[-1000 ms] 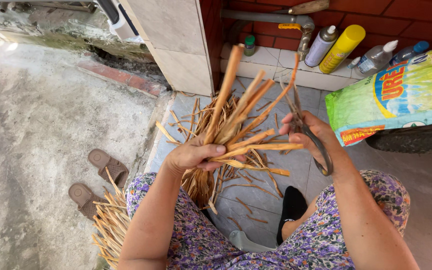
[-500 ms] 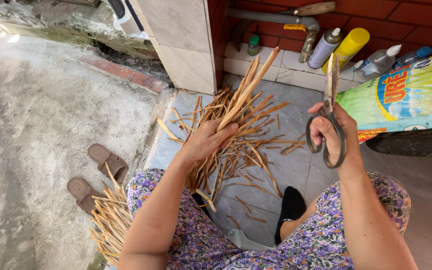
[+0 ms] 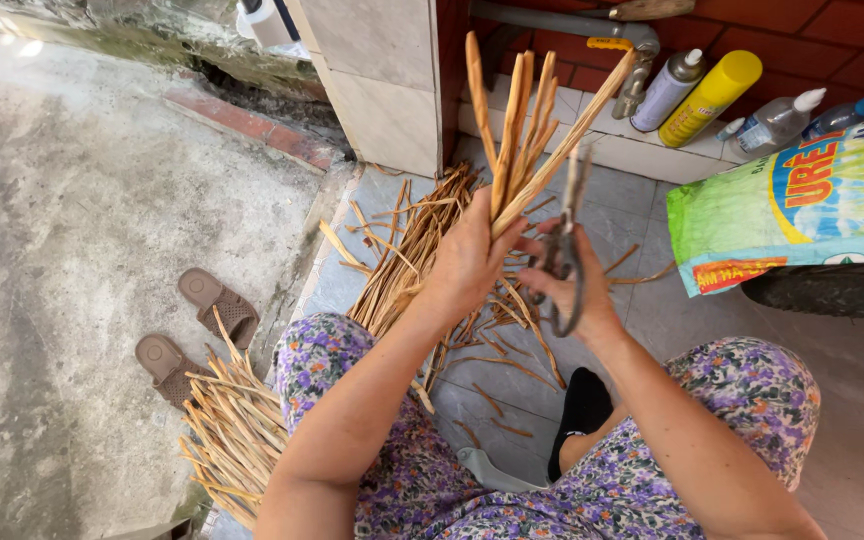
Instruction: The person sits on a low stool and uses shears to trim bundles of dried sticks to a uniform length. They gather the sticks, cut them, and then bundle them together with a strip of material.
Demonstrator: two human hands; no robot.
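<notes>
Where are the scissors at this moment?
In the head view, the scissors are in the right hand, centre frame, blades up beside the bamboo strips held by the left hand.

head view, steep downward, close over lap

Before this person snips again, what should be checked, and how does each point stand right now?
1. Bundle of tan dried strips gripped firmly in the left hand: ok.
2. Dark metal scissors held in the right hand: ok.
3. Scissor blades pointing up beside the strips, away from the body: ok.
4. Left-hand fingers clear of the blades: cannot tell, the hands are close together.
5. Blades open enough to take a strip: cannot tell.
6. Strip ends evenly lined up: not ok, they fan out at different heights.
</notes>
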